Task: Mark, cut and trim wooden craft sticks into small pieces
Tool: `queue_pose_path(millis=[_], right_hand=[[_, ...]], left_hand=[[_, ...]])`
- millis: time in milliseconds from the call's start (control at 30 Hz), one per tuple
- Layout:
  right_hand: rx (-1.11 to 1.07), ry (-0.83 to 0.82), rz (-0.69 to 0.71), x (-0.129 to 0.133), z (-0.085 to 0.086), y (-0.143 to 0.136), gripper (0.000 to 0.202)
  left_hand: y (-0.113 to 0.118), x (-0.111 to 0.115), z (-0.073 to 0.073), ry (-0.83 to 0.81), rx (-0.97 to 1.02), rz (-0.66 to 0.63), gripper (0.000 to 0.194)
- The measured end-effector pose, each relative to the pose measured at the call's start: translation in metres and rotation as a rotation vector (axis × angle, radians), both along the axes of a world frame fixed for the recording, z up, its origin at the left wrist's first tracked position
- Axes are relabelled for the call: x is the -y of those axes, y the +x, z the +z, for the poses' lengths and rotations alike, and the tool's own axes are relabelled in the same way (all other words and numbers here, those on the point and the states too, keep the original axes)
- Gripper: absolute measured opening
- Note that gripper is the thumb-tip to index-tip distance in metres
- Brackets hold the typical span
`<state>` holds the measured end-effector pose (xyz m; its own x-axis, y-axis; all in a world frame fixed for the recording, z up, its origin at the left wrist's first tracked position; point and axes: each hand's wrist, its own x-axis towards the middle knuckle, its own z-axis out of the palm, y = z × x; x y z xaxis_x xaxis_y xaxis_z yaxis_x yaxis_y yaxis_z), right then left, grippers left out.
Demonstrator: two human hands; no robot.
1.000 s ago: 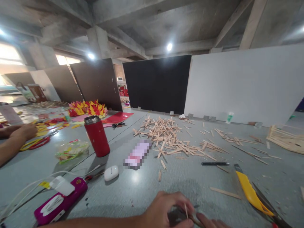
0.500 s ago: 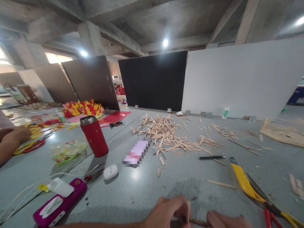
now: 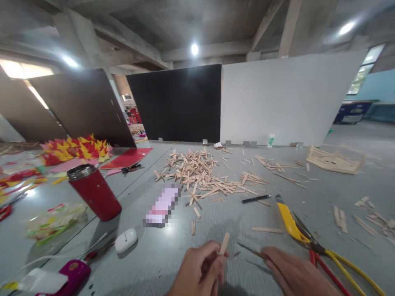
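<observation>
My left hand [image 3: 202,267] is closed, pinching a flat wooden craft stick [image 3: 225,243] that points up and slightly right. To its right, my right hand [image 3: 293,269] grips a thin, dark, pointed tool [image 3: 251,249], perhaps a small file; its tip reaches left toward the stick with a gap between them. Most of the tool's handle is hidden in the fingers. Just ahead of my hands one loose craft stick [image 3: 266,230] lies on the grey table. Scissors with yellow handles [image 3: 342,263] lie beside my right hand, near a yellow utility knife [image 3: 290,222].
A large pile of wooden stick pieces [image 3: 197,168] covers the middle. Leftward stand a red bottle [image 3: 95,193] without a lid, a white earbud case [image 3: 126,240] and a purple power strip [image 3: 74,273]. A blurred phone [image 3: 163,203] and a black pen [image 3: 256,199] lie ahead. Boards [image 3: 175,102] line the back.
My view has swung right. The pointed tool has come away from the craft stick, and my hands have moved farther into view. The other person's hands at the left have left the picture.
</observation>
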<state>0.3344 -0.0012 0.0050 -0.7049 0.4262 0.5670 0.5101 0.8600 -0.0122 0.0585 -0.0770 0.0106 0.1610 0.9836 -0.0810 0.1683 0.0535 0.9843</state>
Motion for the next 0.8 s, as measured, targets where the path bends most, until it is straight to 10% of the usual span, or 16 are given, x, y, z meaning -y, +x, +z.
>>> queue_pose_path(millis=[433, 800], right_hand=[[0.003, -0.292, -0.191, 0.019, -0.008, -0.016, 0.04], [-0.134, -0.108, -0.259, 0.016, -0.014, -0.008, 0.052]], left_hand=[[-0.007, 0.001, -0.016, -0.125, -0.203, -0.044, 0.06], [-0.003, 0.006, -0.019, 0.002, -0.267, -0.058, 0.057]])
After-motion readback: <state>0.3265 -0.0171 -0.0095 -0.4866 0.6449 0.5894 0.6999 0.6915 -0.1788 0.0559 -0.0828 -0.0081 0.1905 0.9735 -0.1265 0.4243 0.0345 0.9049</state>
